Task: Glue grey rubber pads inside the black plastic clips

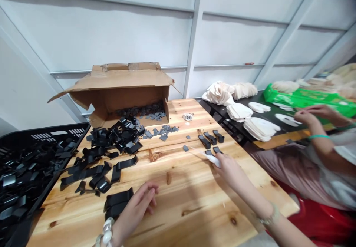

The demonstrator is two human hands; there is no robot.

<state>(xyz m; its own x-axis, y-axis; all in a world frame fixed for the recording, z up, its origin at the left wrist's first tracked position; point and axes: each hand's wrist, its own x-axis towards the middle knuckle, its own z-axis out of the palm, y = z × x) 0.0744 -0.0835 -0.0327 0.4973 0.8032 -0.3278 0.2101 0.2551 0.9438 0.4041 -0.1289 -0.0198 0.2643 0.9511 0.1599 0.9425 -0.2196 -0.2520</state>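
My right grip (226, 166), right of centre in the frame, is pinched on a slim white tool (211, 159), tweezers I think, but it's blurry. The tip points at a small grey pad (185, 148) mid-frame; can't tell if they touch. My left grip (141, 198), lower centre, is loose, fingers apart, nothing in it, just beside some black curved clips (118, 199). Pad's probably light and a bit soft, so I'd nip it by an edge. Clips look stiff and kinda slippery; I'd grab the sides. Further out, a clip heap (122, 136) covers the tabletop (172, 221) at centre left, by a cardboard box (130, 80).
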